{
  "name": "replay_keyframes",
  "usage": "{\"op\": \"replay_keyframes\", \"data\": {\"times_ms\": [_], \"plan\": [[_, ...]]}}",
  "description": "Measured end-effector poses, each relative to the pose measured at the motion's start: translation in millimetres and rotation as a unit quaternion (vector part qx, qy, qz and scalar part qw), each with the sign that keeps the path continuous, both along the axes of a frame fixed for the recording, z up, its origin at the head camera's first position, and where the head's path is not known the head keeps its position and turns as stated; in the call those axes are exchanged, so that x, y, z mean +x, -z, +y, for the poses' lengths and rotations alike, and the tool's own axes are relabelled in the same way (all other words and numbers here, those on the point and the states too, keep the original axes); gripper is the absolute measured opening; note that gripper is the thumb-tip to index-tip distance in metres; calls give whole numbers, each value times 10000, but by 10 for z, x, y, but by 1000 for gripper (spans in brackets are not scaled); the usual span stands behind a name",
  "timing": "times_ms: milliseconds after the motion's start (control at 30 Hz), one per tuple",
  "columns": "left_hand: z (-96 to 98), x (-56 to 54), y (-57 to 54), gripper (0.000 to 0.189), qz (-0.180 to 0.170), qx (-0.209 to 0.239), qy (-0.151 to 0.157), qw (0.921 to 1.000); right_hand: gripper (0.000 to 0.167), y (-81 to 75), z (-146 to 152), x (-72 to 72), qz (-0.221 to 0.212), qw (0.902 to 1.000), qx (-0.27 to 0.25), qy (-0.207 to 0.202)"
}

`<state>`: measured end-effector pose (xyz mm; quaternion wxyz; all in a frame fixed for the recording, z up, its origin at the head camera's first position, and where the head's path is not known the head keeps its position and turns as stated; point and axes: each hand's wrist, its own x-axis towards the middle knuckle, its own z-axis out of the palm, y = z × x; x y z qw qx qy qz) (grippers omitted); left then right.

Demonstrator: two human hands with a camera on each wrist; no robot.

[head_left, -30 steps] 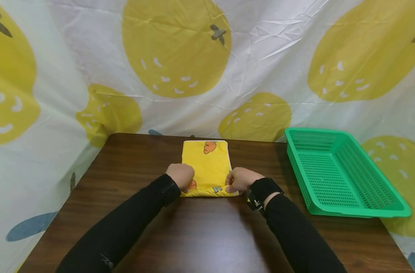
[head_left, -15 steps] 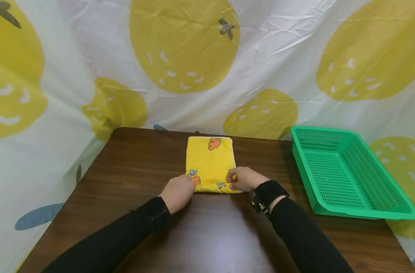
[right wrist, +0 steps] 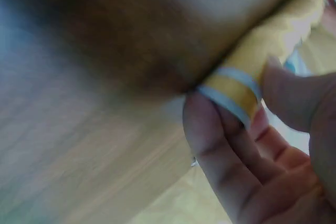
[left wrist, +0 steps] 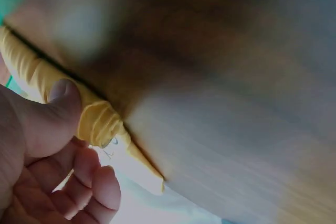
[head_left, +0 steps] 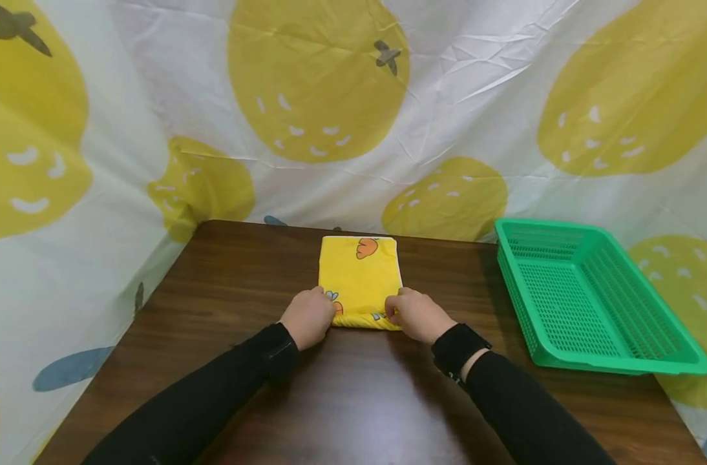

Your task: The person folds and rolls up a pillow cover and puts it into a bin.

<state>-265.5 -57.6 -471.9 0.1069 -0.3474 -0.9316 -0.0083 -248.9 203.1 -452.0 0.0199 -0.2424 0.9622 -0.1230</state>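
Observation:
A yellow cloth (head_left: pixel 359 274) printed with orange carrots and trimmed in white lies as a narrow strip on the brown table. Its near end is rolled up. My left hand (head_left: pixel 308 315) pinches the left end of that roll; in the left wrist view the thumb presses on the rolled cloth (left wrist: pixel 31 66), with the other fingers curled beside it. At the right end, my right hand (head_left: pixel 417 314) pinches the roll between thumb and fingers. The right wrist view shows the white-edged layers of the roll's end (right wrist: pixel 239 85) between them.
A green plastic basket (head_left: pixel 623 365) with perforated sides stands on the right of the table (head_left: pixel 353 394). Behind and beside the table hangs a white curtain (head_left: pixel 423 123) printed with big yellow fruit.
My left hand drew back from the cloth's left side toward me, then came in again to the roll's left end. My right hand stays at the right end. The head view shifted slightly.

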Motion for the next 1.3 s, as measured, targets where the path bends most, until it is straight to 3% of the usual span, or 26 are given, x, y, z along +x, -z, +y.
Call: {"op": "replay_keyframes", "data": {"times_ms": [67,167,267,300,333,433,500,533,567,700,800,867,933,1000,1033,1067,1100,1133,1200,1267,1300], "plan": [[26,-72,-13,17,-316,36,-195,9993,9,27,-16,65,530,9984,157,-98],[46,-239,-67,22,-1156,110,-556,9917,7,55,-25,146,957,9950,279,-31],[65,-458,-103,29,-2109,1,-831,9740,16,69,-17,181,1049,9940,307,107],[60,-563,-69,33,-2308,-73,-860,9692,20,71,-12,180,1057,9938,310,139],[41,-718,69,36,-2450,-128,-895,9653,23,76,-13,169,1050,9939,312,149],[82,-801,-29,38,-2788,-483,-1160,9521,23,85,-13,112,991,9945,310,148],[103,-818,-86,34,-2787,-641,-1293,9495,21,75,-6,58,747,9967,247,209],[128,-783,-169,32,-2840,-714,-1425,9455,19,64,-1,25,594,9977,221,242],[156,-667,-345,27,-2827,-813,-1521,9436,19,55,8,-12,378,9987,170,311],[131,-894,-130,21,-2922,-857,-1461,9412,15,-28,51,-185,-548,9972,104,502],[165,-984,-88,27,-3378,-1315,-1418,9211,12,-92,80,-327,-1127,9921,249,487],[213,-884,-253,32,-3595,-1656,-1522,9056,13,-137,86,-418,-1376,9887,369,469],[241,-827,-344,37,-3743,-1958,-1497,8939,16,-172,85,-497,-1676,9830,428,623],[256,-808,-368,39,-3661,-2303,-1397,8907,19,-196,78,-568,-1995,9751,418,872],[252,-795,-382,38,-3631,-2294,-1406,8920,19,-208,70,-601,-2142,9708,421,996],[221,-877,-269,38,-3621,-2192,-1385,8953,19,-214,62,-632,-2264,9667,448,1103],[217,-886,-254,36,-3643,-2180,-1428,8941,19,-223,53,-660,-2385,9626,445,1204],[205,-901,-217,34,-3585,-2020,-1553,8981,19,-229,43,-688,-2498,9587,466,1279],[158,-1039,29,28,-3342,-1545,-1704,9140,19,-228,31,-739,-2591,9544,619,1346],[155,-912,21,28,-2909,-975,-1821,9342,19,-250,34,-743,-2617,9533,706,1328],[189,-770,-82,26,-2637,-927,-1849,9422,20,-264,39,-744,-2640,9527,711,1325]]}}
